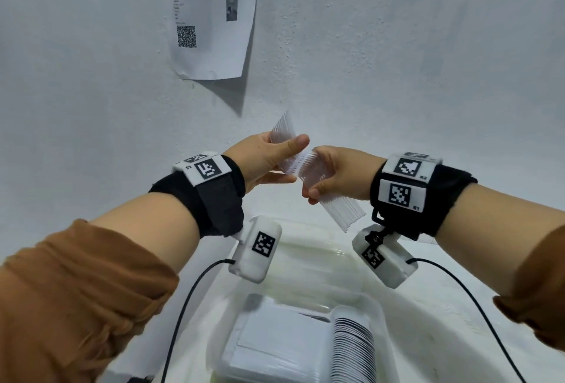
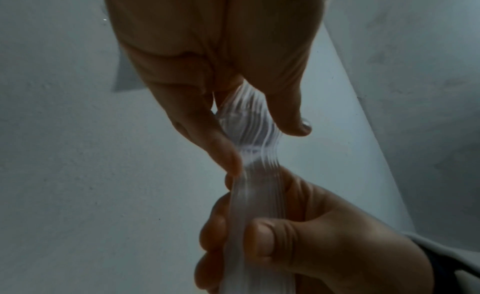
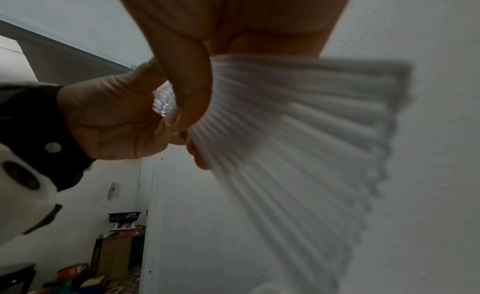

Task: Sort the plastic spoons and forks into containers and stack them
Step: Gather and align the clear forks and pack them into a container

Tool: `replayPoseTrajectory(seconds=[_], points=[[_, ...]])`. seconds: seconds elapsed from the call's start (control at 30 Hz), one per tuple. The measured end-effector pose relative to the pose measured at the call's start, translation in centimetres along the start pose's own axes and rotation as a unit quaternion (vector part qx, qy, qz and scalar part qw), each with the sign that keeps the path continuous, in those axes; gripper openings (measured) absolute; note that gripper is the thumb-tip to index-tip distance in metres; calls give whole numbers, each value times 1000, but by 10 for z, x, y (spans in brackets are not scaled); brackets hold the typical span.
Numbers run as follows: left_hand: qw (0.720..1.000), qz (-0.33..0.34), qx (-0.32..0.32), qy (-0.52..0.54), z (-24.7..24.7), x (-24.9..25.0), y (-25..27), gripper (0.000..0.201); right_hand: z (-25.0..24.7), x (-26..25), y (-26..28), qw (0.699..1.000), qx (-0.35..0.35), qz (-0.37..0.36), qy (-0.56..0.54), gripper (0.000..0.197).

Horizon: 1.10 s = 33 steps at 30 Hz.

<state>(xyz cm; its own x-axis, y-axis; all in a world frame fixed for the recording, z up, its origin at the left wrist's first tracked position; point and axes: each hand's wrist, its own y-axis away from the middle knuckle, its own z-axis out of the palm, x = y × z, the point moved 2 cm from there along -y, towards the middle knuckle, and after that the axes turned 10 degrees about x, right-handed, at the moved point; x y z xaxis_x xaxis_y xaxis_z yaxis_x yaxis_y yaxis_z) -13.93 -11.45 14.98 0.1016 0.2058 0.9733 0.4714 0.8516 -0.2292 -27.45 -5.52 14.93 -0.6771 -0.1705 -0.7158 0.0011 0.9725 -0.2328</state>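
Both hands are raised in front of a pale wall (image 1: 397,61), each gripping a nested bundle of clear plastic cutlery. The left hand (image 1: 263,159) has its thumb laid across the front and its fingers curled behind the left bundle (image 1: 282,130), whose handles fan up and away to the far side; in the left wrist view the bowl ends of that bundle show between thumb and fingers, though whether they are spoons or forks cannot be told for sure. The right hand (image 1: 336,176) curls its fingers round the right bundle (image 1: 342,208), whose handles fan down and to the right, toward the near side. The two bundles meet end to end between the hands, just touching or overlapping. Below the hands, on a white table (image 1: 458,306), a clear container (image 1: 376,315) stands at the near edge, holding a flat white stack on its left and a row of nested cutlery (image 1: 354,349) on its right. A printed sheet (image 1: 211,15) with a QR code hangs on the wall, far left of the hands.
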Motion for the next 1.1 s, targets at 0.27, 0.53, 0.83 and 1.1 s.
replayPoseTrajectory(seconds=[0.27,0.53,0.83,1.1], points=[[998,-28,43,33,-15,-25,-19,17,15,14,-15,997,-36,62,-21,22],[991,-97,68,62,-22,-56,-34,28,31,23,-24,991,36,85,96,42],[985,-159,66,35,-28,-74,-39,44,44,29,-38,970,92,14,226,54],[980,-158,8,-124,-53,-95,-31,47,34,48,-39,953,8,43,301,57]])
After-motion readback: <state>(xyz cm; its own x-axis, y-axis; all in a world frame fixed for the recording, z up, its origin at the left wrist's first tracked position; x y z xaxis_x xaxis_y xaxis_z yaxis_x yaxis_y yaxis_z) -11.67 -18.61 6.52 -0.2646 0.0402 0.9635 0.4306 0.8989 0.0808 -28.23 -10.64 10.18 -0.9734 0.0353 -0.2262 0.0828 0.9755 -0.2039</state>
